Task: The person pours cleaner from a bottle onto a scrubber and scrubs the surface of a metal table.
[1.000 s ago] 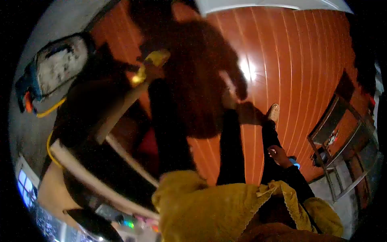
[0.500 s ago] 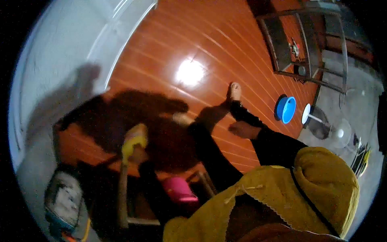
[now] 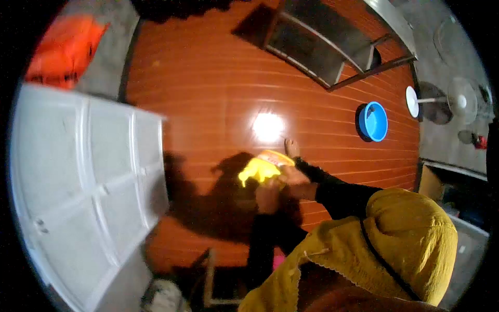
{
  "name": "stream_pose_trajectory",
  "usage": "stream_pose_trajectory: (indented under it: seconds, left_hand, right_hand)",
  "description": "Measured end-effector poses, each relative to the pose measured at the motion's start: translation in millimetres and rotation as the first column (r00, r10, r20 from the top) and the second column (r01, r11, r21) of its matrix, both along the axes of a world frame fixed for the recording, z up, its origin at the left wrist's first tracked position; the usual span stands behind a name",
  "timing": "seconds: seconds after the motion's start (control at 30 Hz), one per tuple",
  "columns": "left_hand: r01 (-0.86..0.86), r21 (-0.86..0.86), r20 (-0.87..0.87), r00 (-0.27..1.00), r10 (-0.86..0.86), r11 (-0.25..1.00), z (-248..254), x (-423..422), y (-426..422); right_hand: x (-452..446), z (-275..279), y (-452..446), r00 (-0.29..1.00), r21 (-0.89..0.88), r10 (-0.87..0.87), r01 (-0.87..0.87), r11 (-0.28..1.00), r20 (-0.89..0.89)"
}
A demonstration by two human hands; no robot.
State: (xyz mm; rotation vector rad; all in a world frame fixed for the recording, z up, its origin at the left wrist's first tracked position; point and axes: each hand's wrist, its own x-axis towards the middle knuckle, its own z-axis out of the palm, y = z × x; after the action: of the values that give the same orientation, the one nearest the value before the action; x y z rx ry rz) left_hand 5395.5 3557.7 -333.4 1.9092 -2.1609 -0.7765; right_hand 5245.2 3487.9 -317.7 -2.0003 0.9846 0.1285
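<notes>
In the head view, a yellow cloth-like piece with an orange and pale printed part hangs bunched in front of me. My left hand is closed on its lower edge. Close beside it, my right hand grips the end near the printed part. Fine finger detail is blurred. Behind my right hand, a bare foot rests on the floor.
Glossy red-brown planks make up the floor. A blue basin stands to the right, near a white fan. A metal-framed rack is at the back; a white panelled door is on the left. A wooden frame lies below.
My left hand has brought the yellow piece up and right, away from the wooden frame. My right hand has come to it and taken hold. The view has turned.
</notes>
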Motion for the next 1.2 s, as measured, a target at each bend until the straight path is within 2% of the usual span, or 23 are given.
stream_pose_trajectory:
  seconds: [0.1,0.17,0.27,0.33,0.4,0.47,0.5,0.53,0.57,0.7,0.73,0.77,0.87,0.9,0.93,0.97,1.0,1.03,1.07,1.1,1.13,1.17,1.2]
  left_hand:
    - [0.017,-0.184,0.098,0.995,0.001,0.983,34.0,-35.9,-95.4]
    - [0.036,-0.180,-0.031,0.999,-0.042,0.983,75.1,-50.1,-166.6]
    - [0.097,-0.196,-0.082,0.990,-0.115,0.976,127.1,-64.5,-261.8]
    - [0.016,-0.323,-0.206,0.975,-0.087,0.946,122.9,-51.9,-298.4]
    - [0.036,-0.262,-0.218,0.971,-0.096,0.964,122.6,-59.0,-332.3]
    - [-0.467,-0.312,-0.504,0.820,0.273,0.827,127.3,-74.9,-364.8]
    - [-0.624,0.092,-0.680,0.530,0.507,0.776,143.2,-79.4,-379.0]
    - [-0.615,0.080,-0.682,0.541,0.493,0.785,142.5,-71.6,-398.3]
    - [-0.464,0.389,-0.730,0.371,0.574,0.795,131.8,-61.0,-408.0]
    - [-0.132,0.692,-0.654,0.302,0.694,0.710,144.7,-50.6,-480.4]
    - [-0.075,0.850,-0.518,0.070,0.853,0.522,174.2,-64.4,-493.9]
    - [-0.060,0.850,-0.517,0.092,0.851,0.523,174.3,-57.3,-511.1]
    - [0.049,0.839,-0.518,0.380,0.766,0.543,163.0,-39.9,-563.0]
    - [0.220,0.325,-0.655,0.754,0.051,0.920,138.8,-21.3,-577.2]
    - [0.616,-0.196,-0.221,0.730,-0.646,0.763,143.3,-15.0,-590.7]
    - [0.509,0.148,-0.492,0.781,-0.384,0.848,117.2,-9.7,-597.9]
    - [0.336,0.469,-0.601,0.799,0.016,0.817,106.4,-9.8,-607.7]
    - [0.510,0.062,-0.426,0.791,-0.440,0.858,91.0,-4.2,-619.8]
    - [0.627,-0.120,-0.267,0.726,-0.633,0.770,76.1,-3.6,-627.7]
    - [0.710,-0.296,-0.071,0.651,-0.756,0.639,72.2,-6.5,-637.2]
    - [0.508,0.004,-0.419,0.783,-0.460,0.861,90.7,-30.6,-644.7]
    - [0.300,0.384,-0.592,0.806,-0.016,0.873,114.3,-56.7,-650.3]
    - [0.135,0.736,-0.539,0.711,0.452,0.664,121.9,-75.1,-654.2]
  right_hand:
    - [-42.5,3.4,-70.9,0.985,-0.192,-0.076,0.105,0.976,0.154]
    - [-56.4,49.6,-132.7,0.981,-0.226,-0.127,0.159,0.961,0.150]
    - [-62.0,92.3,-207.2,0.873,-0.144,-0.393,0.445,0.884,0.287]
    - [-46.0,95.5,-238.0,0.813,-0.115,-0.481,0.540,0.834,0.328]
    - [-50.6,103.4,-266.1,0.742,-0.061,-0.566,0.624,0.779,0.360]
    - [-52.9,106.9,-291.7,0.673,0.009,-0.626,0.678,0.735,0.394]
    - [-55.8,119.2,-303.7,0.647,-0.007,-0.632,0.701,0.713,0.426]
    - [-55.1,129.1,-319.4,0.637,-0.010,-0.635,0.710,0.705,0.437]
    - [-54.6,139.9,-325.9,0.644,-0.042,-0.648,0.722,0.691,0.407]
    - [-53.0,176.2,-373.0,0.669,-0.089,-0.656,0.721,0.688,0.348]
    - [-55.0,182.6,-378.9,0.660,-0.106,-0.671,0.735,0.670,0.338]
    - [-47.2,184.7,-391.8,0.643,-0.107,-0.688,0.752,0.651,0.336]
    - [-41.2,191.0,-428.3,0.625,-0.022,-0.729,0.763,0.646,0.278]
    - [-41.6,179.9,-435.5,0.648,-0.091,-0.689,0.747,0.659,0.325]
    - [-41.7,180.4,-443.8,0.667,-0.158,-0.649,0.732,0.663,0.365]
    - [-35.0,154.5,-450.5,0.703,-0.137,-0.605,0.687,0.713,0.375]
    - [-36.7,159.5,-462.3,0.795,-0.124,-0.496,0.564,0.816,0.351]
    - [-41.7,146.7,-473.7,0.797,-0.122,-0.473,0.549,0.827,0.377]
    - [-45.4,135.6,-485.1,0.799,-0.124,-0.446,0.530,0.839,0.403]
    - [-51.9,126.5,-495.1,0.811,-0.119,-0.523,0.565,0.817,0.263]
    - [-64.3,128.5,-509.3,0.684,0.036,-0.684,0.700,0.714,0.255]
    - [-75.3,117.9,-521.7,0.551,0.042,-0.755,0.797,0.602,0.356]
    - [-85.7,96.8,-531.0,0.405,0.063,-0.796,0.875,0.481,0.449]
